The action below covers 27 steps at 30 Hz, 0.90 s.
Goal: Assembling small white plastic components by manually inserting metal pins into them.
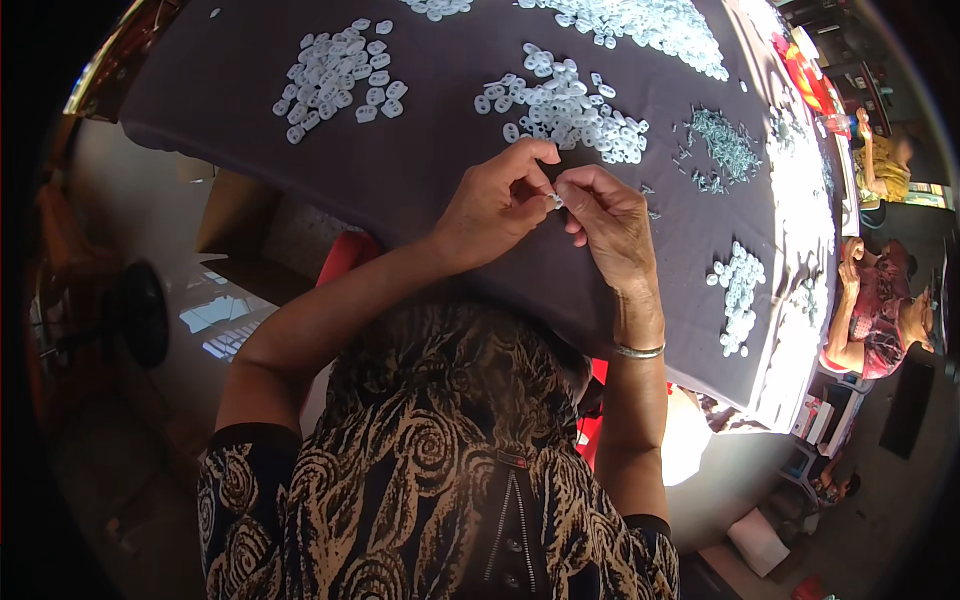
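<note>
Over the near edge of the dark-covered table, my two hands meet fingertip to fingertip. Thumb and fingers of my left hand are closed on a small white plastic piece, which is mostly covered by fingers. Pinched against the same piece from the other side is my right hand; whether it also holds a screw cannot be seen. Just beyond my fingers lies a heap of white oval pieces with holes. To the right is a loose pile of small greyish screws.
Flat white two-holed pieces lie at the far left, and a larger white heap at the back. Small white parts sit at the right. Co-workers sit along the right side. A cardboard box stands below the table's left edge.
</note>
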Available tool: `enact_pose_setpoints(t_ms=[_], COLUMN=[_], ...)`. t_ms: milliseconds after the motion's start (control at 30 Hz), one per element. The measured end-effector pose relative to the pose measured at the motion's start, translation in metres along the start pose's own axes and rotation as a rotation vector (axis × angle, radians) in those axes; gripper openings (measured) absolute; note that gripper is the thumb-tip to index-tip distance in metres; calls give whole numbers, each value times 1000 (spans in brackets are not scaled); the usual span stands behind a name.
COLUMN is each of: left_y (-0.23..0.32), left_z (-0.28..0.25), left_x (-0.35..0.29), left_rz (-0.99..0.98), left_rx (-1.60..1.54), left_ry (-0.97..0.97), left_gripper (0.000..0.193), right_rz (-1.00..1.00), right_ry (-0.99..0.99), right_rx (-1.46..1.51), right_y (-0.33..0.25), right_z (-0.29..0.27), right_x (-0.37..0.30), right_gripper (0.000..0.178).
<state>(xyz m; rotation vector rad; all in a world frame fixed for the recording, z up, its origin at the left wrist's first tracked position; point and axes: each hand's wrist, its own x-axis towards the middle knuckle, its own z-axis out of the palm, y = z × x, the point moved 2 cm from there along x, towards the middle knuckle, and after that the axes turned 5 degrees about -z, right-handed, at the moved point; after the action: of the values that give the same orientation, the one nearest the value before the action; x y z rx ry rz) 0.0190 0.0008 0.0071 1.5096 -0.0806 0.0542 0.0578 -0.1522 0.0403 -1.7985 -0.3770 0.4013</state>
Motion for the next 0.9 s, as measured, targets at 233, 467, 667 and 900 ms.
enact_pose_setpoints(t_ms=[233,467,667,900], left_y=[2,-2,-4,-1], left_z=[1,3,2,2], left_x=[-2,-1,0,-1], left_rz=[-40,-27,6,-11], left_rx=[21,53,31,16], left_ry=[23,85,94,76], left_gripper=[34,34,28,34], right_rz=[-309,-356,-283,-260], right_ry=[57,146,137,160], right_rx=[-177,-313,-276,-300], right_y=[8,8,4,6], right_z=[2,9,12,10], right_x=[0,1,6,2], right_gripper=[7,8,12,15])
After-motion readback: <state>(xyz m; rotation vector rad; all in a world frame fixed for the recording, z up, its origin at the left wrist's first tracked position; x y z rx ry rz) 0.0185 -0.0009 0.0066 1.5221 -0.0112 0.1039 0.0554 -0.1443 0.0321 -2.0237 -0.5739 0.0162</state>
